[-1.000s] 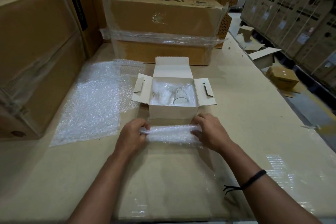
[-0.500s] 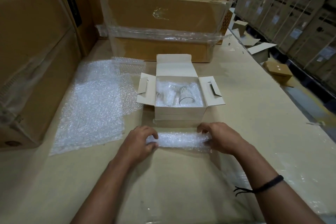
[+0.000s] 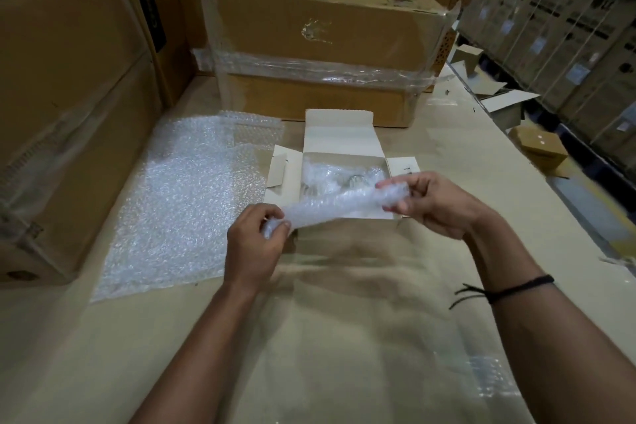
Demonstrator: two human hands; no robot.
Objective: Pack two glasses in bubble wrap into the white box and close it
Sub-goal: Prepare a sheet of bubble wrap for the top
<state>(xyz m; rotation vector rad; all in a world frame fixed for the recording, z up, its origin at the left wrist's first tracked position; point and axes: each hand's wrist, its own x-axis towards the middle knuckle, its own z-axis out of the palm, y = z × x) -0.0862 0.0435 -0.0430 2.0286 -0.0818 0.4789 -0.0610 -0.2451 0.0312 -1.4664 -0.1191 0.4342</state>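
A small white box (image 3: 339, 141) stands open on the cardboard-covered table, its lid back and side flaps out. Inside lies a glass wrapped in bubble wrap (image 3: 339, 177). A rolled bundle of bubble wrap (image 3: 339, 205) is lifted just in front of and above the box, tilted up to the right. My left hand (image 3: 256, 246) pinches its lower left end. My right hand (image 3: 432, 205) grips its upper right end. What the roll contains is hidden.
A flat sheet of bubble wrap (image 3: 175, 200) lies left of the box. A taped brown carton (image 3: 320, 45) stands behind it and big cartons (image 3: 65, 96) wall the left side. The table edge (image 3: 537, 175) runs along the right, with small boxes below.
The roll was lying on the table under both hands. Now it is raised off the table and tilted, its right end higher and over the box.
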